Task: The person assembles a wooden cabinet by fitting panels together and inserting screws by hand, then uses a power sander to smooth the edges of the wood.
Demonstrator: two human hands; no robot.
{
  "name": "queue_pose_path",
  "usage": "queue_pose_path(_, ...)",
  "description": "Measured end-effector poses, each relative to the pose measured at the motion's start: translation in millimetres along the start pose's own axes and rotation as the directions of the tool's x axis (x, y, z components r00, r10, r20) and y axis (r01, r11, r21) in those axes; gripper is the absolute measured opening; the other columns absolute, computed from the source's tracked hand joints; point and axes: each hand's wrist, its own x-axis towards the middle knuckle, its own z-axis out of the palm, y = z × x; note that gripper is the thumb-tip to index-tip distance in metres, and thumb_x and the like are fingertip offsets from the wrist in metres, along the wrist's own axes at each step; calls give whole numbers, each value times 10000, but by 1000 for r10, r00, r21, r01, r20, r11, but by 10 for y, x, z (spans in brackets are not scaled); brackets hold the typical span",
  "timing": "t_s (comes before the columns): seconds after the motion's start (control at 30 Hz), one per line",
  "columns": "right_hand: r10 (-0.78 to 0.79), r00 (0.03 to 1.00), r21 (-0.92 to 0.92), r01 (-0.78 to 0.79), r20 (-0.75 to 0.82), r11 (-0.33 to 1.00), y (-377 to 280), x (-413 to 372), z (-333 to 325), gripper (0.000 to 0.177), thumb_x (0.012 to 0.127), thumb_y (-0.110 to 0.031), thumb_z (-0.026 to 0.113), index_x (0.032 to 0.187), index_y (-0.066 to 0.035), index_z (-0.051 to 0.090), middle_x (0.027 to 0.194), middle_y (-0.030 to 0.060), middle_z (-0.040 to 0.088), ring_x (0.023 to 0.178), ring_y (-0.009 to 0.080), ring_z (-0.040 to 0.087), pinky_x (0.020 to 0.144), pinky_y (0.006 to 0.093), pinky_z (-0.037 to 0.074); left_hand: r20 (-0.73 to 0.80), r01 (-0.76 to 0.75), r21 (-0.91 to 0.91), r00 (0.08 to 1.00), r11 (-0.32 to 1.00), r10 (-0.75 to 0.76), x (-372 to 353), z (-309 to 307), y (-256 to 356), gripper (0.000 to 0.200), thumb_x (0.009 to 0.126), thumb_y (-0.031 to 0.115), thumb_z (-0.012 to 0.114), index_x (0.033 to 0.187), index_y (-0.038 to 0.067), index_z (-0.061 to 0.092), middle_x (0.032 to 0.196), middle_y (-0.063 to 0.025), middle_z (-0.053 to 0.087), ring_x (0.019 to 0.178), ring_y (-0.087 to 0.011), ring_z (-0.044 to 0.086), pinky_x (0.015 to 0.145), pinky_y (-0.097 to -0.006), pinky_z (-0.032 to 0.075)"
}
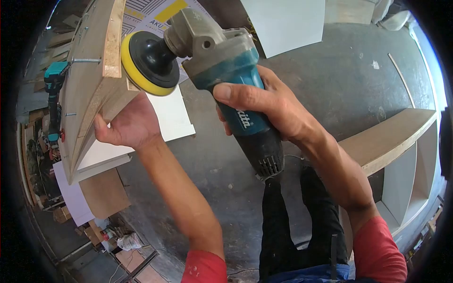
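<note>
My right hand [264, 101] is wrapped round the teal and black body of a power tool [245, 118], with the thumb across its top. The tool's round yellow and black pad [150, 63] faces the edge of a curved wooden panel [89, 80]; whether they touch I cannot tell. My left hand [130, 123] grips the panel's lower edge from beneath, thumb at the near side and the other fingers hidden behind the wood. Screws stick out of the panel's face.
A teal cordless tool [55, 89] is beyond the panel at the left. White boards [288, 23] lie at the top and behind my left hand. A curved wooden frame [391, 141] stands at the right. Cables run on the grey floor [188, 165] near my legs.
</note>
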Motion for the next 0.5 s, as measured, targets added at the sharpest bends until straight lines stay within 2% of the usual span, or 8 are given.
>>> queue_pose_path(0.13,28,1000,40,-28,4,999,-28,110,-26,626,768,-557,753,977,18,622,803,120,653,661,196,683,643,314,576,-40,-17,28,999,999,18,-20,69,-2,743,818,444,637,1431,59,470,1396,-88,523,1305,-230,508,1107,-402,403)
queue_pose_path(0.23,47,999,21,-47,1,999,-27,154,-38,641,775,-577,741,971,21,622,783,118,653,650,195,686,636,311,575,4,-18,39,1000,999,18,-22,73,-15,751,821,455,626,1439,61,461,1408,-91,509,1317,-223,491,1110,-404,391)
queue_pose_path(0.3,20,1000,30,-19,-20,999,-38,161,-24,652,775,-598,730,963,17,626,765,114,654,652,193,688,637,307,574,-22,-27,181,999,983,32,-14,90,-22,852,783,548,596,1508,144,403,1480,-77,470,1401,-233,418,1185,-558,248)
queue_pose_path(0.43,3,1000,-9,-3,-15,1000,-94,137,-18,648,776,-598,724,966,13,628,751,110,650,653,190,684,638,309,574,-24,-30,163,999,986,34,-26,102,-16,849,790,537,600,1507,130,400,1481,-81,468,1391,-238,431,1189,-527,263)
queue_pose_path(0.5,42,999,3,-42,14,999,-82,102,-34,628,777,-578,727,967,12,627,752,107,651,656,185,677,638,309,566,-9,-31,78,999,997,32,-32,98,-11,754,827,466,615,1448,73,445,1418,-94,484,1331,-218,474,1120,-409,374)
